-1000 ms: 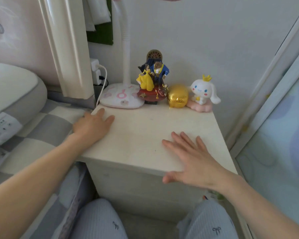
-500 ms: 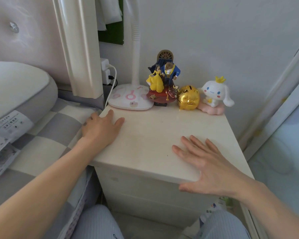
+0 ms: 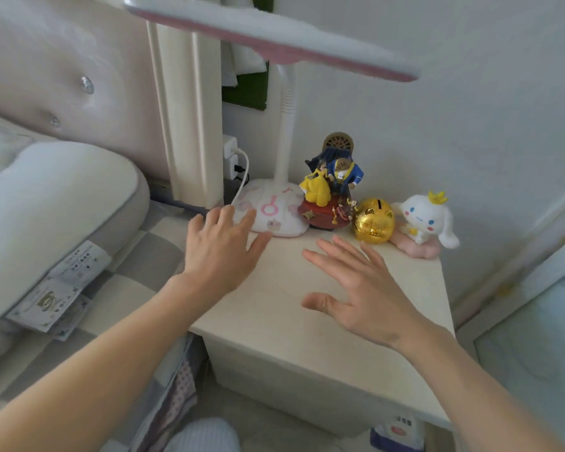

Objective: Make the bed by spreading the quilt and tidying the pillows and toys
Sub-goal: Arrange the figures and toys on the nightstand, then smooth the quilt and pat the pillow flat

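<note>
A white pillow [image 3: 46, 203] with care labels lies on the grey-and-white checked bed sheet [image 3: 150, 256] at the left. Three toys stand at the back of the cream nightstand [image 3: 307, 321]: a dancing-couple figurine [image 3: 331, 187], a gold cat bank [image 3: 374, 221] and a white long-eared dog figure [image 3: 421, 220]. My left hand [image 3: 219, 252] hovers with fingers spread over the nightstand's left back corner, its fingertips by the lamp base. My right hand [image 3: 359, 288] is open, fingers spread, above the nightstand top. Neither hand holds anything.
A white and pink desk lamp [image 3: 274, 213] stands at the nightstand's back left, its head stretching overhead. Its cable runs to a wall plug [image 3: 230, 158]. A tufted headboard [image 3: 62, 76] is behind the pillow. A pale door or panel stands at the right.
Both hands have lifted off the nightstand top and moved forward toward the lamp base and toys. The view has tilted up, bringing the lamp head into sight.
</note>
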The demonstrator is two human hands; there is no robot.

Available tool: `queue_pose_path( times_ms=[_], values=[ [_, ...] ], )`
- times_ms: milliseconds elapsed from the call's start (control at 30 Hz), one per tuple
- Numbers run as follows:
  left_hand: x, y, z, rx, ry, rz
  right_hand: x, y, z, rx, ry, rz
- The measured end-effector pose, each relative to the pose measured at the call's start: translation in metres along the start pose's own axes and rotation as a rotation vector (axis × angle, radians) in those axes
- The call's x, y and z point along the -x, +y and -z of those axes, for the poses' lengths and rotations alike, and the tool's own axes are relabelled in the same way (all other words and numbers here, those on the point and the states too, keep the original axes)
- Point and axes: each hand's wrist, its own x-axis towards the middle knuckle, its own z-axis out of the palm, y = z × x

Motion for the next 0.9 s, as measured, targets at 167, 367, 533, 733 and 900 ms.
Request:
queue_pose_path(
  times_ms=[167,367,533,733,900],
  values=[
    [0.039,-0.004,0.061,0.167,-0.137,0.062,0.001,-0.039,0.042,-0.133,0.099,0.044],
    [0.086,-0.016,0.182,0.304,-0.269,0.12,0.012,-0.118,0.135,-0.282,-0.08,0.069],
    [0.13,-0.026,0.289,0.376,-0.245,0.203,0.026,-0.187,0.193,-0.326,-0.094,0.193],
    [0.233,-0.054,0.381,0.369,-0.141,0.417,0.039,-0.29,0.229,-0.412,-0.207,0.468],
    [0.347,-0.077,0.425,0.284,-0.119,0.657,0.075,-0.385,0.224,-0.441,-0.33,0.666]
  ],
)
